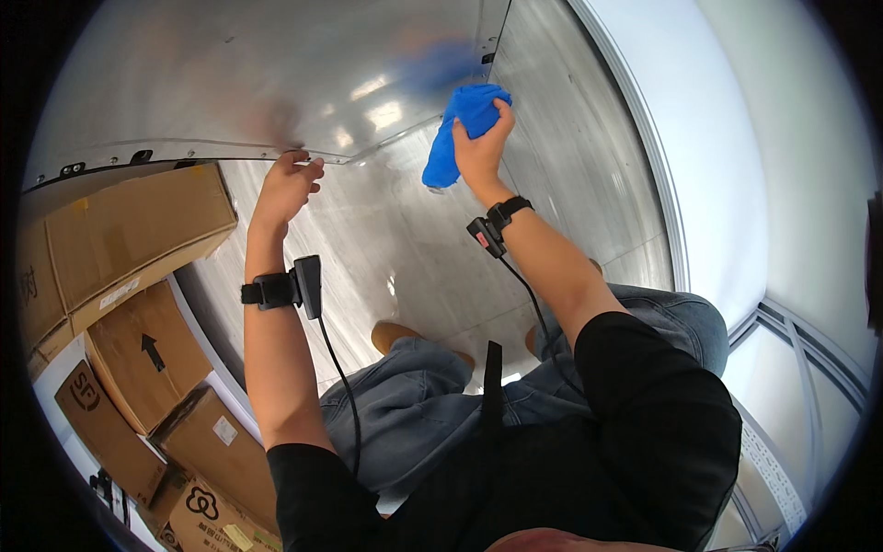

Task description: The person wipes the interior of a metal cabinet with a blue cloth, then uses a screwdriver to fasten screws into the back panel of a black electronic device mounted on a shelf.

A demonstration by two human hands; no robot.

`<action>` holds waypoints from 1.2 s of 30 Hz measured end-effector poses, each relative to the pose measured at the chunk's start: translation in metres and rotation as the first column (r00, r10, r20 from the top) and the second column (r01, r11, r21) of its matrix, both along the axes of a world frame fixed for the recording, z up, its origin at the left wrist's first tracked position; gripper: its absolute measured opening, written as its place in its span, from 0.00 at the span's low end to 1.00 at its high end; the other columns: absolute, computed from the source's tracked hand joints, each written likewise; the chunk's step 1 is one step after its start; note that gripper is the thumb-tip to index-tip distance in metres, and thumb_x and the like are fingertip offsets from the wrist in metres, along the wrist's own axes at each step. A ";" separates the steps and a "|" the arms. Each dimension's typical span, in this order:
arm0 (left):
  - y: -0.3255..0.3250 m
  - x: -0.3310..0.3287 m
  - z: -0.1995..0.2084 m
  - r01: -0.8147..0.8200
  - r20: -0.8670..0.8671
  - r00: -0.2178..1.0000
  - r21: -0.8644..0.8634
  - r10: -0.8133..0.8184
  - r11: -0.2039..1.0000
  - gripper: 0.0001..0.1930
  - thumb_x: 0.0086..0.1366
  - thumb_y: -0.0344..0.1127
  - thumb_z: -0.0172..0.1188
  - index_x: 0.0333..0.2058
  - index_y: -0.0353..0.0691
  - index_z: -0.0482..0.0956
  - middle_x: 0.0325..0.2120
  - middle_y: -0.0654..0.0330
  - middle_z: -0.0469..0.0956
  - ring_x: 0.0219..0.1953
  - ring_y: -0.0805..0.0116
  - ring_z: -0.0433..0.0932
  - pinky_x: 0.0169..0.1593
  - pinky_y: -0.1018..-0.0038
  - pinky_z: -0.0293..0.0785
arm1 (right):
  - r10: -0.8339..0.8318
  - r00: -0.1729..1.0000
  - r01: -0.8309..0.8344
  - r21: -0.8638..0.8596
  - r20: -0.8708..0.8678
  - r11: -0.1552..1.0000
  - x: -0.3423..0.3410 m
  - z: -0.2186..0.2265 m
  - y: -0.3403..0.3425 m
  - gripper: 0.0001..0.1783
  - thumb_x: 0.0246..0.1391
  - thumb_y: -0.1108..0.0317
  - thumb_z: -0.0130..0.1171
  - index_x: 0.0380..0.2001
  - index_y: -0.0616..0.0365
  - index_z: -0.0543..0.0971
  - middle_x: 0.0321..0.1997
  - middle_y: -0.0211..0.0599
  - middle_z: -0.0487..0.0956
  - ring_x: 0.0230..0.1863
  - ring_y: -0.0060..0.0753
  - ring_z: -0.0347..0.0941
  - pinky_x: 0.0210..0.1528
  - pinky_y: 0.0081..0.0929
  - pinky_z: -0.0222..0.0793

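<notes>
A blue cloth, bunched into a long bundle, is in my right hand, whose fingers are wrapped round it. It is close to the lower right part of a large shiny metal panel, which carries a blurred blue reflection. From this view I cannot tell whether the cloth touches the panel. At the panel's bottom edge, near its corner, my left hand has loosely bent fingers set apart, with the fingertips at the rim and no object visible in them. Both wrists wear black straps with small cabled devices.
Cardboard boxes are stacked at the left, close to my left forearm. Grey wood-look floor lies under my feet. A white wall with a pale base strip runs along the right, and a metal frame stands at the lower right.
</notes>
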State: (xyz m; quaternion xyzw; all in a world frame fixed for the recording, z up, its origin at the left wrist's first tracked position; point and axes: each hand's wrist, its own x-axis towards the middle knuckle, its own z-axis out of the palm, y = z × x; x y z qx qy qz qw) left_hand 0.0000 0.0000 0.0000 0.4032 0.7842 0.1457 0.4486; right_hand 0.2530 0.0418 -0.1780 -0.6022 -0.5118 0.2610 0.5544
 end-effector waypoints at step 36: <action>-0.005 0.004 -0.007 -0.057 0.011 0.998 0.051 0.057 0.997 0.31 0.61 0.43 0.59 0.56 0.29 0.63 0.39 0.54 0.79 0.38 0.67 0.78 0.40 0.71 0.70 | 0.015 1.000 -0.016 -0.063 -0.014 0.998 -0.005 0.025 0.011 0.39 0.44 0.72 0.64 0.58 0.57 0.56 0.54 0.52 0.60 0.56 0.56 0.60 0.57 0.45 0.60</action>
